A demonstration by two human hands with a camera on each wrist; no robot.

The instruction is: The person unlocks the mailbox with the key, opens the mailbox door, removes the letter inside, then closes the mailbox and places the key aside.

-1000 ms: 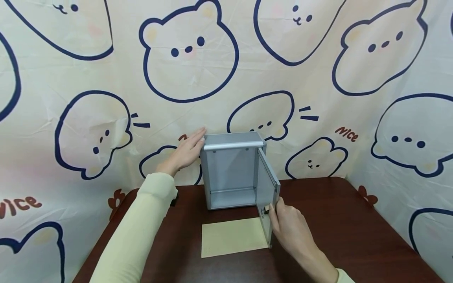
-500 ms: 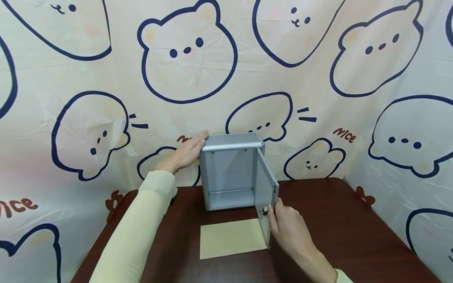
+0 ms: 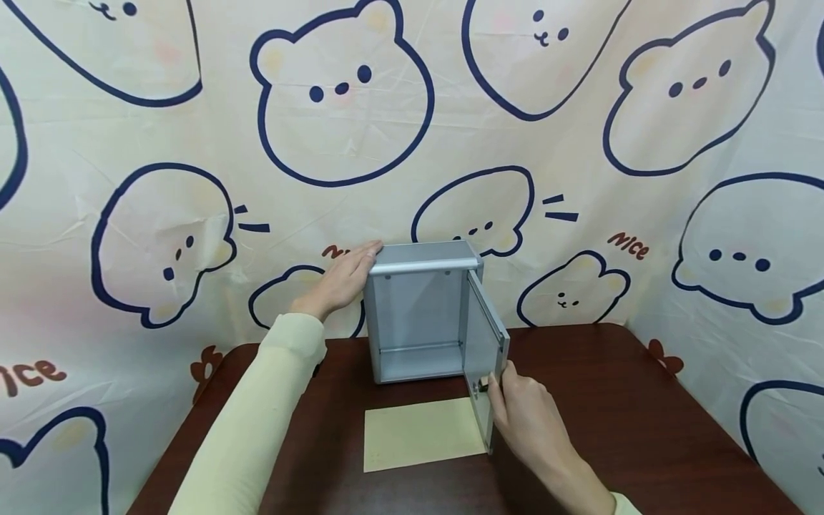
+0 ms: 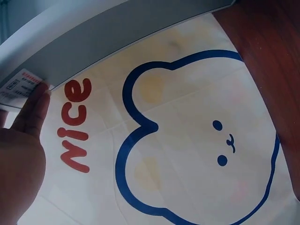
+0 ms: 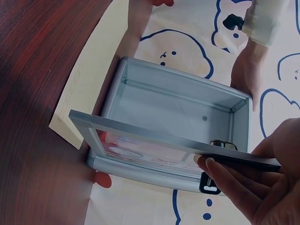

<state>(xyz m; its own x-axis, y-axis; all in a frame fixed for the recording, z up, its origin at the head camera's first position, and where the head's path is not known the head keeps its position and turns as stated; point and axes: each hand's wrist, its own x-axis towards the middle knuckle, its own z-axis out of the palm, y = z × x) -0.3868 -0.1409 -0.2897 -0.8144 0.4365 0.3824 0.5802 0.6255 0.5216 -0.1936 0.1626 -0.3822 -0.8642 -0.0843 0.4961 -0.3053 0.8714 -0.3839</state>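
Observation:
A small silver-grey cabinet (image 3: 425, 254) stands upright on the table, its front facing me and its inside bare. Its glass-paned door (image 3: 484, 325) is swung out on the right side. My right hand (image 3: 531, 418) grips the door's free edge beside the metal lock (image 3: 483, 384). In the right wrist view, a black-headed key (image 5: 209, 183) shows by the fingers on the door's outer side. With straight fingers, my left hand (image 3: 341, 280) rests against the cabinet's upper left corner. The left wrist view shows those fingers touching a printed label (image 4: 22, 85) there.
A cream sheet of paper (image 3: 418, 436) lies on the dark brown table (image 3: 618, 400) in front of the cabinet, its right end overlapped by the door. Behind hangs a cloth (image 3: 347, 136) printed with cartoon bears.
My left hand has slid slightly right and down, its fingertips now farther over the cabinet's top corner. My right hand and the door stay almost in place.

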